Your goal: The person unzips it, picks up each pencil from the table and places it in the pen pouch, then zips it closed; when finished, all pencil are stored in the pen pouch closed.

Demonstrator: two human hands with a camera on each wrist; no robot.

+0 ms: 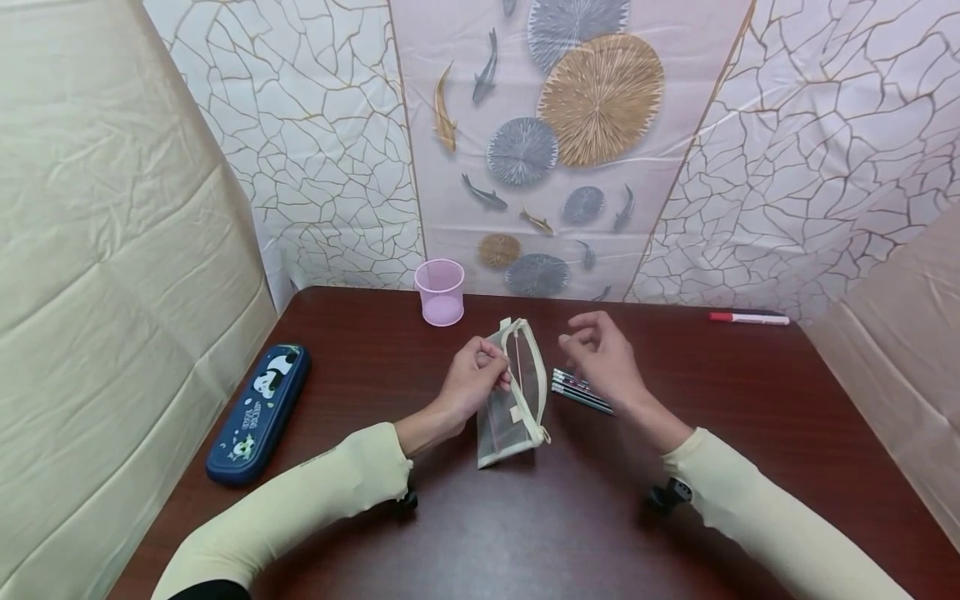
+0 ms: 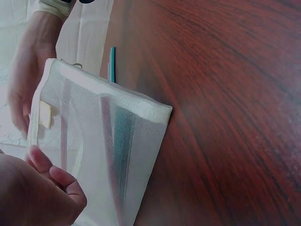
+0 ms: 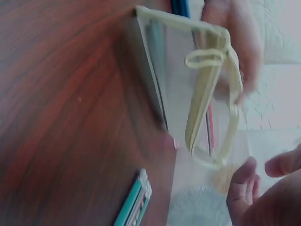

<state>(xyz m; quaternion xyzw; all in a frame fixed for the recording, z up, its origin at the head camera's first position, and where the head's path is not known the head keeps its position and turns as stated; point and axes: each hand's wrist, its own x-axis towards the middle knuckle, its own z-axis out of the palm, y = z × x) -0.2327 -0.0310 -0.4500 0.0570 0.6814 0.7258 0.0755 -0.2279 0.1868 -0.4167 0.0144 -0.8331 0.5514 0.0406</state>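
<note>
A pale mesh zip pouch (image 1: 491,425) stands tilted on the table with its cream zip edge spread apart. My left hand (image 1: 467,383) pinches one side of that edge between thumb and fingers. A thin red line (image 3: 210,127) shows inside the pouch; I cannot tell whether it is a pencil or a seam. To the pouch's right lie several dark green pencils (image 1: 581,393), side by side. Above them hovers my right hand (image 1: 609,360), fingers loosely bent, holding nothing. In the right wrist view its thumb and fingertips are apart.
A navy pencil case (image 1: 257,414) with a panda print lies at the left of the dark wood table (image 1: 480,533). Toward the back stands a pink cup (image 1: 440,293). A red and white marker (image 1: 748,317) lies at the far right, before the patterned cloth backdrop.
</note>
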